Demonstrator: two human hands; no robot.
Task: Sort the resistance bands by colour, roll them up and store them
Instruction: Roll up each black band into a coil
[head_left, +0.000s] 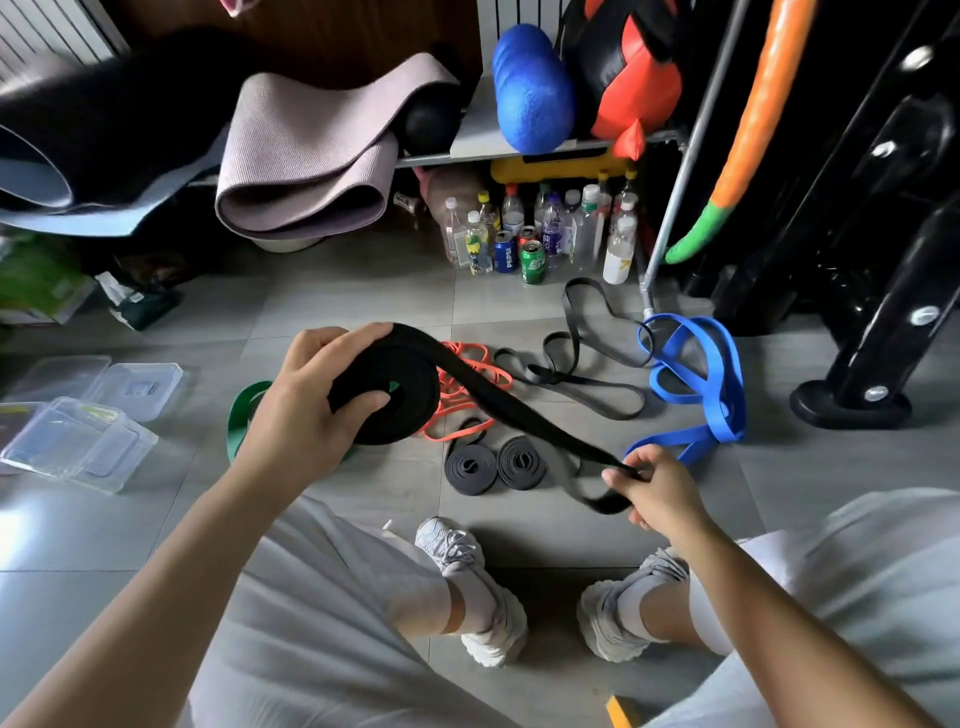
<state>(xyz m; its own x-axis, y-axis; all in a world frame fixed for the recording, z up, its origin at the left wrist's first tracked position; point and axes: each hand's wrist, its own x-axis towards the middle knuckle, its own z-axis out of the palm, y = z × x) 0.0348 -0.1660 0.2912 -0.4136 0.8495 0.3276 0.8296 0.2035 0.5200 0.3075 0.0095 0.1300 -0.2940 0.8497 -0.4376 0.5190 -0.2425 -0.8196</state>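
Two hands on one wide black band (387, 400), matt rubber, flat and strap-like, part wound into a thick round coil with a hollow centre. Left hand (301, 415) gripping that coil: thumb pressed on the near face beside the hollow, fingers curled over the top edge. Loose tail (519, 421) running off the coil's top, down and to the right, twisted along its run, ending in a folded loop. Right hand (657, 493) pinching that loop between thumb and curled fingertips, low and right of the coil, above the grey tile floor (337, 306).

Below the coil, on the tiles: pair of small black rolls (470, 467), tight flat spirals, side by side. Behind the coil, partly hidden: thin orange band (470, 384), tangled in loose loops. Left of the coil, under the left wrist: green band (241, 415), broad, smooth, curved. Right of the coil: narrow black band (571, 364) sprawled in long loops. Further right: broad blue band (698, 374) heaped in glossy folds. Far left of the coil: clear plastic boxes (78, 441), rectangular, translucent, lidded. Above the coil: cluster of bottles and cans (535, 234); also ribbed mauve mat (306, 156), folded, on a shelf.
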